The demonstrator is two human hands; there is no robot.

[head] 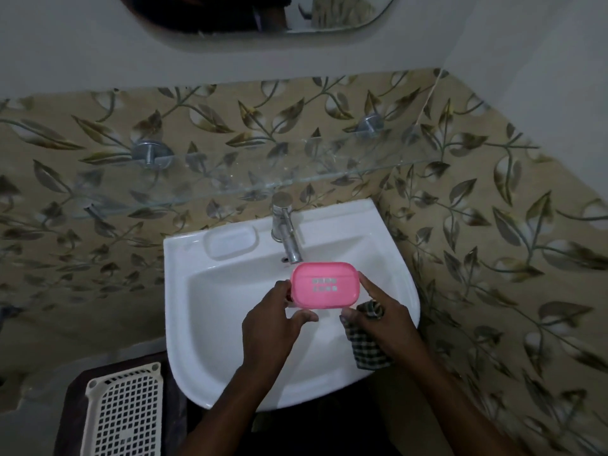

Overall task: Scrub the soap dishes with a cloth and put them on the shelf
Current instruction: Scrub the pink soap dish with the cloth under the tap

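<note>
A pink soap dish (324,284) with small drain holes is held over the white sink (210,340), just below the tap. My left hand (274,319) grips its left end. My right hand (383,315) touches the dish's right end with the fingertips while a dark checked cloth (367,348) is clamped in its palm. A glass shelf (296,179) runs along the wall above the sink, held by metal brackets.
A chrome tap (286,228) stands at the back of the sink, with a moulded soap recess (230,241) to its left. A white perforated basket (126,413) sits on a dark stand at the lower left. A mirror (256,14) hangs above.
</note>
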